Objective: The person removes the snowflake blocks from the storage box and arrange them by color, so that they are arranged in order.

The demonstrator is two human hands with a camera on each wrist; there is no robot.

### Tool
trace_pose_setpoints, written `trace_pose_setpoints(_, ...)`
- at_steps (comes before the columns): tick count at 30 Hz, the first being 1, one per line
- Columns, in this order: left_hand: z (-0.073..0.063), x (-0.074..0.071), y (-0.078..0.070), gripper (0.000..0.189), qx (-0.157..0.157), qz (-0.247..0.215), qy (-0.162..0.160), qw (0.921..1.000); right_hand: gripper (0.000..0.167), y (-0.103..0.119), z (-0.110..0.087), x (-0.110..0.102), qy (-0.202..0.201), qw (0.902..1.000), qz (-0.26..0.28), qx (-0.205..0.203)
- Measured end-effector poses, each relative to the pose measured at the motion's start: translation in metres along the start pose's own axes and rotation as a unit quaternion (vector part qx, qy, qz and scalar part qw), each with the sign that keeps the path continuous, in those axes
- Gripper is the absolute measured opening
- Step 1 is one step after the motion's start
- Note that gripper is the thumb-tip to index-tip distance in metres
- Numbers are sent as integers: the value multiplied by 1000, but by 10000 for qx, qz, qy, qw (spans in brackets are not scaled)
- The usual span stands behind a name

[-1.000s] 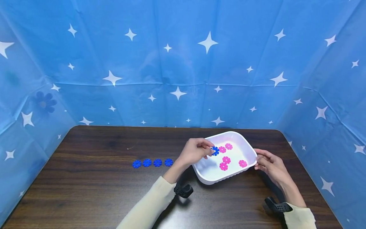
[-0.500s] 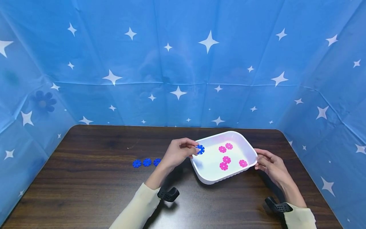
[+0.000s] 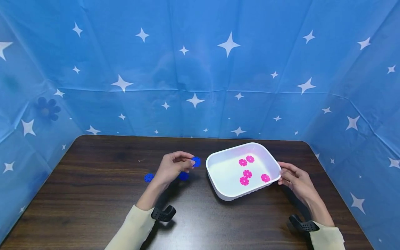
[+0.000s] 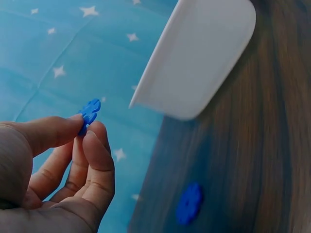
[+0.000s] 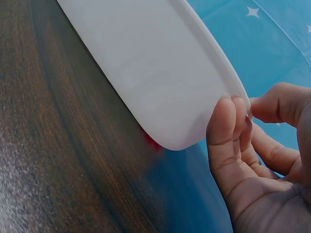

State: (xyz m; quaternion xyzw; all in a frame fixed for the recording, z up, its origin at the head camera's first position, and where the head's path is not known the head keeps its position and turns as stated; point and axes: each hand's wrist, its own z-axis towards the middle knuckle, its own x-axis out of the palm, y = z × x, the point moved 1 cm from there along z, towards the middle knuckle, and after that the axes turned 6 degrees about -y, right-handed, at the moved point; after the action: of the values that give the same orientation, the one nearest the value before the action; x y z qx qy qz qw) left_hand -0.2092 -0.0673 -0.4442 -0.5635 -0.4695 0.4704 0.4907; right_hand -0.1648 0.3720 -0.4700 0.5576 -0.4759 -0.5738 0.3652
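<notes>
My left hand (image 3: 172,168) pinches a blue notched plastic disc (image 3: 196,161) between thumb and fingertips, above the table to the left of the white tray (image 3: 226,198). In the left wrist view the pinched disc (image 4: 89,115) appears nearly edge-on. Another blue disc (image 3: 184,176) lies on the table below the hand, and one more blue disc (image 3: 149,177) lies farther left; the hand and wrist cover the stretch between them. With thumb and fingers my right hand (image 3: 295,178) grips the tray's right end at the rim. Several pink discs (image 3: 244,181) lie inside the tray.
The dark wood table (image 3: 78,208) reaches back to a blue curtain (image 3: 200,69) with white stars, which also rises along both sides. Each wrist wears a black camera band, such as the left band (image 3: 163,213).
My left hand has moved left, from over the tray to over the table, with the blue disc still pinched. My right hand stays at the tray's rim, and the pink discs lie as before.
</notes>
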Motion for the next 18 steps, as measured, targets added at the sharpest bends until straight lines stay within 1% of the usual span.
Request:
trace_pose_setpoints(6, -1, -28, 8, 24, -100, 211, -318, 9992, 50, 0, 0, 0, -53, 10000, 3, 58)
trace_pose_setpoints(9, -3, -42, 12, 25, -108, 360, -424, 9984, 50, 0, 0, 0, -64, 10000, 23, 73)
trace_pose_setpoints(14, -10, -67, 19, 27, -115, 489, -516, 9974, 51, 0, 0, 0, -32, 10000, 4, 53)
trace_pose_setpoints(18, -18, -84, 26, 30, -226, 629, -574, 9961, 50, 0, -1, 0, -45, 10000, -18, 22)
